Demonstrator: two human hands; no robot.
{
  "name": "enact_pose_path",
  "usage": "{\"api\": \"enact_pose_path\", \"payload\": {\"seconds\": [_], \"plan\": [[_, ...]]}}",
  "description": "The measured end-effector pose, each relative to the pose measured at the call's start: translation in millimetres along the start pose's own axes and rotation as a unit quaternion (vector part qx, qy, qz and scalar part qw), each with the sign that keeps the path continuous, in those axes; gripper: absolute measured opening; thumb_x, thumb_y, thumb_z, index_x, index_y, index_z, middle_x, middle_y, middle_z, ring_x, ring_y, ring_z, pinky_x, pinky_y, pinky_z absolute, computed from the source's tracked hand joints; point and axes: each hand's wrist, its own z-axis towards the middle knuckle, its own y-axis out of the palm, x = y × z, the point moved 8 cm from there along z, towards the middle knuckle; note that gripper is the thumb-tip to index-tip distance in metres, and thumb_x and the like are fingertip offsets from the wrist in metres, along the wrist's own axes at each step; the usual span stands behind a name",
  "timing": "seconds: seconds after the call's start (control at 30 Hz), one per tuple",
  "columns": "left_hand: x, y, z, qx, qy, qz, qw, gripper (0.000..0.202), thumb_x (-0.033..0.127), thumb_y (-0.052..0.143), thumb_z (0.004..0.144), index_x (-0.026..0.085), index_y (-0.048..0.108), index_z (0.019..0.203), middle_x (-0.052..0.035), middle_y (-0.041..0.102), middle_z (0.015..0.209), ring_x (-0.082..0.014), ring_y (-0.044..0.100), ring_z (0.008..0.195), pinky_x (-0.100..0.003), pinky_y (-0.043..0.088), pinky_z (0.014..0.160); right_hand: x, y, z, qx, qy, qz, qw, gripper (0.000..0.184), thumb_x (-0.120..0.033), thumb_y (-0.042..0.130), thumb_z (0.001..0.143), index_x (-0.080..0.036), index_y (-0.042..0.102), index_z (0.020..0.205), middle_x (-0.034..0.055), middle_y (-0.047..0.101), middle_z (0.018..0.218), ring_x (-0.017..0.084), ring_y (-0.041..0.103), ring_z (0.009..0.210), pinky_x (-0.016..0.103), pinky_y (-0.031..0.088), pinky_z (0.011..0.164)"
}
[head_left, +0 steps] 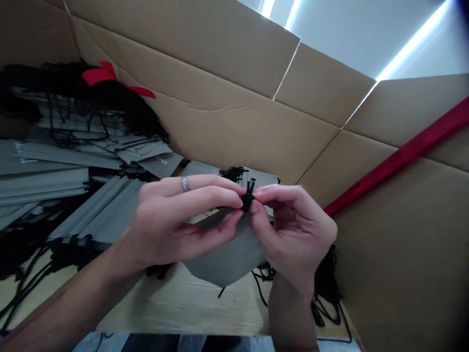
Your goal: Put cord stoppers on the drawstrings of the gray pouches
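Note:
Close together over the table, my left hand (pixel 183 220) and my right hand (pixel 293 225) pinch a knotted black cord (pixel 247 199) between thumbs and fingertips. A ring sits on one finger of the left hand. Several short cord ends poke up above the knot. Below the fingers hangs a flat grey paper piece (pixel 229 254), like a small bag, its lower edge above the wooden table. Whether the cord runs through the grey piece is hidden by my hands. A thin black cord end shows under its bottom edge.
Stacked grey paper bags (pixel 98 208) with black cords fill the left side. A bundle of black cords (pixel 135 107) tied with a red band (pixel 98 74) lies behind them. Cardboard walls (pixel 205 63) enclose the table (pixel 176 310). A red strip (pixel 399 156) crosses the right wall.

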Motion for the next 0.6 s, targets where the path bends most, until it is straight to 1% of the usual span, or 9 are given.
{"api": "enact_pose_path", "payload": {"seconds": [0.1, 0.2, 0.3, 0.37, 0.47, 0.53, 0.6], "plan": [[6.5, -0.6, -1.7, 0.013, 0.029, 0.031, 0.999, 0.021, 0.021, 0.086, 0.091, 0.024, 0.079, 0.111, -0.0005, 0.088, 0.114, -0.0169, 0.085, 0.095, -0.027, 0.074, 0.089, -2.0, 0.4, -0.8, 0.008, -0.014, -0.010, 1.000, 0.025, -0.004, 0.078, 0.093, -0.026, 0.080, 0.103, -0.0012, 0.083, 0.094, 0.017, 0.079, 0.085, 0.029, 0.068, 0.075], [12.9, -2.5, -1.4, 0.020, 0.048, 0.049, 0.997, 0.022, 0.019, 0.085, 0.093, 0.022, 0.078, 0.113, -0.0022, 0.087, 0.111, -0.0175, 0.085, 0.095, -0.026, 0.073, 0.090, -5.1, 1.5, -0.9, 0.010, -0.033, -0.030, 0.999, 0.023, -0.006, 0.079, 0.094, -0.027, 0.080, 0.102, -0.0005, 0.083, 0.094, 0.019, 0.080, 0.088, 0.034, 0.067, 0.078], [12.4, -3.1, 0.1, 0.010, 0.025, 0.074, 0.997, 0.019, 0.015, 0.083, 0.094, 0.023, 0.076, 0.110, -0.0019, 0.087, 0.109, -0.0181, 0.085, 0.090, -0.027, 0.071, 0.086, -7.7, 3.4, -0.6, 0.006, -0.054, -0.049, 0.997, 0.021, -0.009, 0.078, 0.095, -0.029, 0.079, 0.101, 0.0002, 0.083, 0.093, 0.021, 0.080, 0.088, 0.039, 0.069, 0.079], [10.7, -2.4, 0.3, 0.002, 0.012, 0.089, 0.996, 0.021, 0.017, 0.084, 0.094, 0.026, 0.075, 0.112, -0.0010, 0.087, 0.110, -0.0194, 0.085, 0.091, -0.029, 0.071, 0.088, -8.2, 3.8, -0.5, 0.007, -0.065, -0.055, 0.996, 0.022, -0.009, 0.078, 0.095, -0.030, 0.079, 0.102, 0.0002, 0.083, 0.093, 0.022, 0.080, 0.088, 0.040, 0.070, 0.079], [10.5, -1.3, -0.4, 0.007, 0.026, 0.087, 0.996, 0.022, 0.015, 0.082, 0.095, 0.025, 0.075, 0.113, -0.0012, 0.087, 0.108, -0.0192, 0.085, 0.092, -0.029, 0.071, 0.091, -8.2, 3.0, -0.5, 0.016, -0.074, -0.044, 0.996, 0.024, -0.006, 0.078, 0.095, -0.029, 0.080, 0.104, 0.0000, 0.083, 0.093, 0.021, 0.079, 0.089, 0.040, 0.069, 0.080], [9.6, 1.1, -0.8, 0.006, 0.032, 0.080, 0.996, 0.021, 0.012, 0.080, 0.095, 0.024, 0.074, 0.111, -0.0006, 0.085, 0.105, -0.0180, 0.084, 0.090, -0.028, 0.071, 0.088, -7.9, 3.5, -0.5, 0.017, -0.073, -0.035, 0.997, 0.025, -0.005, 0.078, 0.095, -0.029, 0.080, 0.104, 0.0002, 0.083, 0.093, 0.021, 0.079, 0.089, 0.040, 0.069, 0.081], [6.9, 3.9, -0.8, 0.000, 0.020, 0.068, 0.998, 0.022, 0.010, 0.078, 0.095, 0.025, 0.073, 0.109, 0.0005, 0.084, 0.101, -0.0166, 0.082, 0.087, -0.028, 0.071, 0.083, -7.9, 4.4, -0.5, 0.015, -0.069, -0.034, 0.997, 0.025, -0.006, 0.077, 0.095, -0.029, 0.080, 0.103, 0.0004, 0.083, 0.093, 0.021, 0.079, 0.088, 0.041, 0.069, 0.080]]}}
